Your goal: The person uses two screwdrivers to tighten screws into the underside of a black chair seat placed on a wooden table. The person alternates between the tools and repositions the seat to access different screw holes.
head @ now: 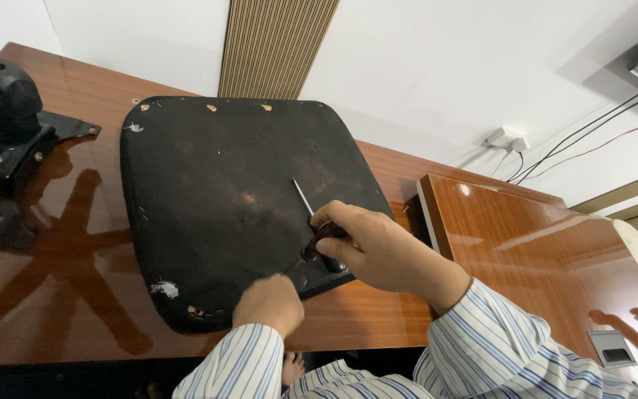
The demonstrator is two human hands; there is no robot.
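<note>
Striped shirt sleeves (pixel 474 347) are seen at the bottom edge, partly cut off. A screwdriver (pixel 311 222) with a dark red handle is gripped in the right hand (pixel 378 247), its thin shaft laid across a black chair seat pan (pixel 215 192) turned underside up on the glossy wooden tabletop (pixel 60 251). The near rim of the pan is pressed by the left hand (pixel 269 303), whose fingers are blurred and curled, nothing discernible in them. A black chair mechanism (pixel 5 111) is seen at far left, partly out of frame.
</note>
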